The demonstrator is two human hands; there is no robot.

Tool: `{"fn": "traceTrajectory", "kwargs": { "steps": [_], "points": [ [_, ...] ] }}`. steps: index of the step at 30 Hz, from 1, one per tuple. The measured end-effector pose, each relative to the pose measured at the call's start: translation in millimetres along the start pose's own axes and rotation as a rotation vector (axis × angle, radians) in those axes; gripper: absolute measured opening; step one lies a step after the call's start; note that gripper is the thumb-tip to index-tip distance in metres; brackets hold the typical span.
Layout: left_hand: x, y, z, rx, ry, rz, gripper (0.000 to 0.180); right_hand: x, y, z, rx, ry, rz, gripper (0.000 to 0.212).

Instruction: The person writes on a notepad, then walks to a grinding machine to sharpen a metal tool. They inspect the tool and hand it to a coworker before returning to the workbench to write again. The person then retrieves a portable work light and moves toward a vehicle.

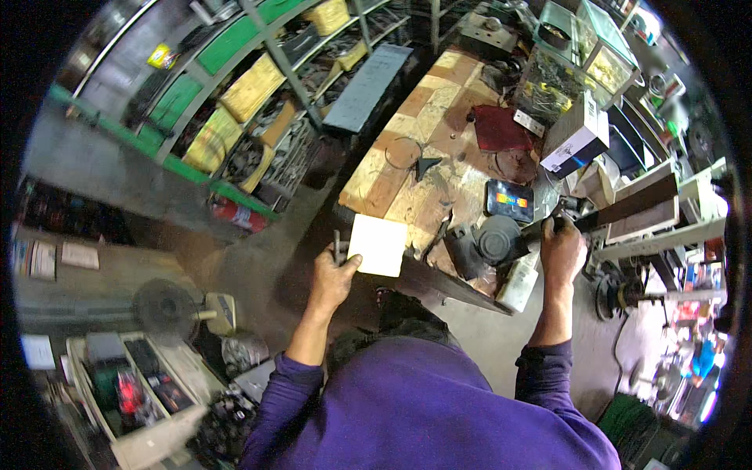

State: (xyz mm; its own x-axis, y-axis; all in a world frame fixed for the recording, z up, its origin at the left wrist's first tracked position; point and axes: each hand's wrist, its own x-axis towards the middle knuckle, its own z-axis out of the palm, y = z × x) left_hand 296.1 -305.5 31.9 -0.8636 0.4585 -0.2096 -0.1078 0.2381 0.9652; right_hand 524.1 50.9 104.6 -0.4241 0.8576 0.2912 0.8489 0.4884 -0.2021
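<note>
My left hand (333,276) grips a pale, square sheet or pad of paper (377,246) by its edge, the thumb on top. A short dark stick (337,246), perhaps a pen, stands up from the same hand. My right hand (562,249) is over the bench's right edge. Its fingers curl down at a dark object, and what they hold is hidden. Just left of it are a round dark grey disc-shaped thing (497,238) and a phone (509,200) with a lit screen. A white bottle-like container (517,287) lies close below.
The patched wooden bench (445,117) bears a red cloth (501,128), a white box (576,139) and glass-sided cases (546,82). Green shelving (180,106) with yellow bins stands at the left. A fan (166,307) and an open drawer (149,442) are lower left.
</note>
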Motion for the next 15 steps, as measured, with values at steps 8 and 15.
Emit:
{"fn": "traceTrajectory", "kwargs": {
  "steps": [8, 15],
  "points": [
    [150.2, 31.2, 22.8, 0.641, -0.259, 0.083, 0.046, -34.1, -82.7, -103.0, 0.585, 0.380, 0.198, 0.020],
    [217.4, 79.9, -50.8, 0.486, -0.879, 0.080, 0.065, -72.3, -237.8, -26.0, 0.947, 0.212, 0.461, 0.012]
  ]
}}
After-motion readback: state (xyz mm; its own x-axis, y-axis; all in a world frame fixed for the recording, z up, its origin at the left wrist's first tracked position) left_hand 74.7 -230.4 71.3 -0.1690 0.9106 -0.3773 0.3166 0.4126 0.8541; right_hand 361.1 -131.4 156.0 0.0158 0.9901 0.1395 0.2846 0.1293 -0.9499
